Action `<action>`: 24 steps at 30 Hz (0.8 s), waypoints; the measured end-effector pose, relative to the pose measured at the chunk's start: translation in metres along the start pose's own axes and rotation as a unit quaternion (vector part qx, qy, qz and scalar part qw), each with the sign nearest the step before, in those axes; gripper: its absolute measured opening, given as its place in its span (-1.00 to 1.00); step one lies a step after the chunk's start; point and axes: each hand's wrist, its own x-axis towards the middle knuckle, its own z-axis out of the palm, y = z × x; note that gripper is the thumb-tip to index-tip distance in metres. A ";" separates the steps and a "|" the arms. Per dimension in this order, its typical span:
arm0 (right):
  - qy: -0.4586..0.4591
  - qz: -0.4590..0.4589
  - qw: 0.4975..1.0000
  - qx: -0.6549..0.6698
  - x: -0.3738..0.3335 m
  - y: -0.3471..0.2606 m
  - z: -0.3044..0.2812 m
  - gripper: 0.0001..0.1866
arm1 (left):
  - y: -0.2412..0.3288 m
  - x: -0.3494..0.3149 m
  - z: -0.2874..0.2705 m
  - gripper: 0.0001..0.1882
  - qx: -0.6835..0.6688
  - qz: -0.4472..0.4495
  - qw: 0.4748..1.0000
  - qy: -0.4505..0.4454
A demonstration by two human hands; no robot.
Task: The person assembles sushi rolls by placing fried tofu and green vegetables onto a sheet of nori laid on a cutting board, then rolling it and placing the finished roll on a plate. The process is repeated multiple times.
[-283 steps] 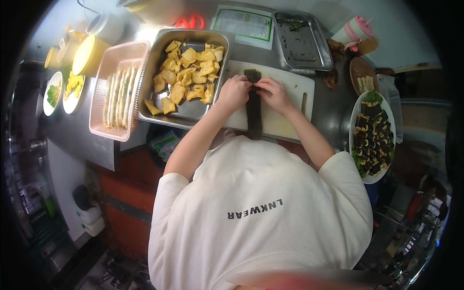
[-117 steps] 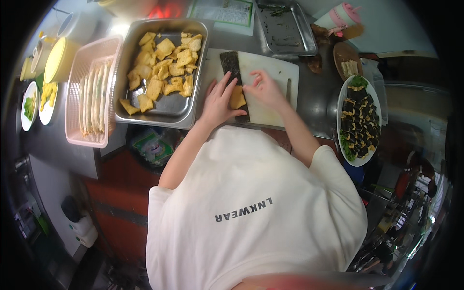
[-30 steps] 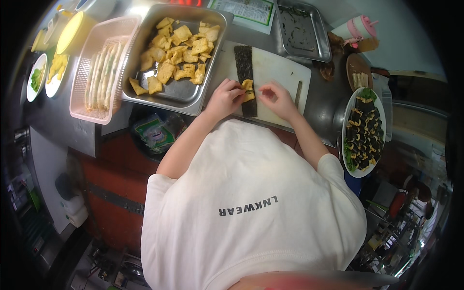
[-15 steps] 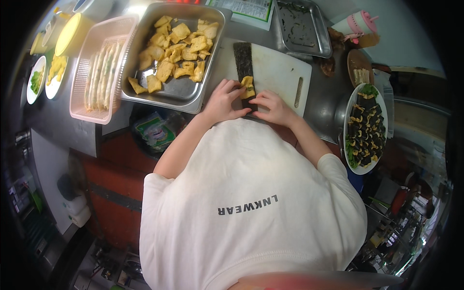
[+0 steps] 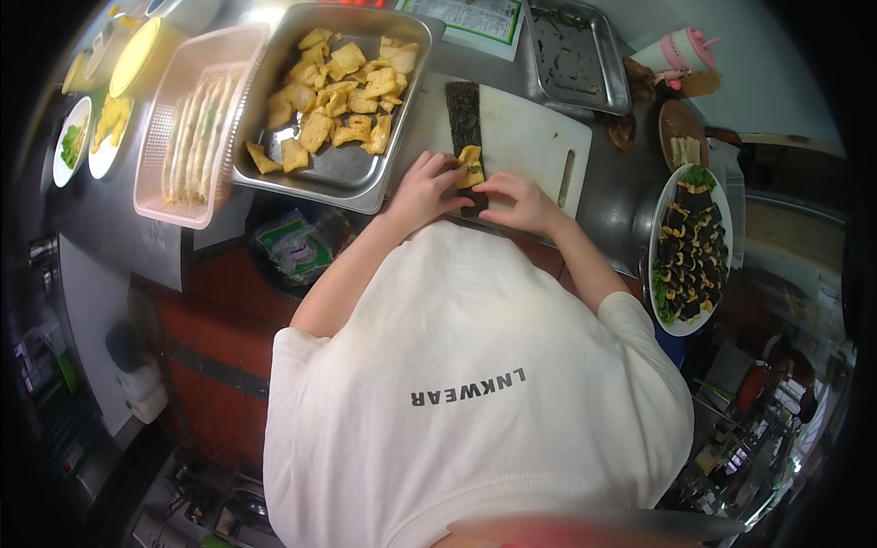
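Observation:
A dark strip of seaweed [image 5: 463,114] lies lengthwise on a white cutting board [image 5: 525,137]. Across its near part rests a yellow piece that looks like fried tofu [image 5: 470,164], with a dark greenish bit on it. My left hand [image 5: 431,194] is bent round the left side of this piece, its fingers closed on the edge. From the right, my right hand [image 5: 518,203] has its fingertips curled in against the piece and the seaweed's near end. Both thumbs sit low by the strip's near end, and the exact contact under the fingers is hidden.
Left of the board stands a deep metal tray [image 5: 365,194] of yellow pieces, then a pink basket [image 5: 146,173] with pale rolls. To the right is an oval plate [image 5: 660,301] of seaweed rolls. A shallow metal tray [image 5: 585,82] and a pink-and-white cup [image 5: 681,50] are behind.
The whole view has shifted slightly. Both hands stay at the piece on the seaweed, with only small finger movements; the strip lies as before.

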 end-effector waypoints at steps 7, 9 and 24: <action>0.043 -0.041 0.997 -0.045 -0.001 0.019 0.009 -0.83 | 0.003 0.002 -0.001 -0.48 -0.014 -0.023 1.000 0.002; 0.073 -0.024 0.997 -0.032 0.003 0.013 0.013 -0.87 | 0.007 0.003 -0.005 -0.48 -0.016 -0.014 1.000 0.004; 0.193 -0.183 0.953 -0.147 0.011 0.015 0.025 -0.65 | -0.001 0.014 0.003 -0.84 -0.034 -0.072 0.996 0.027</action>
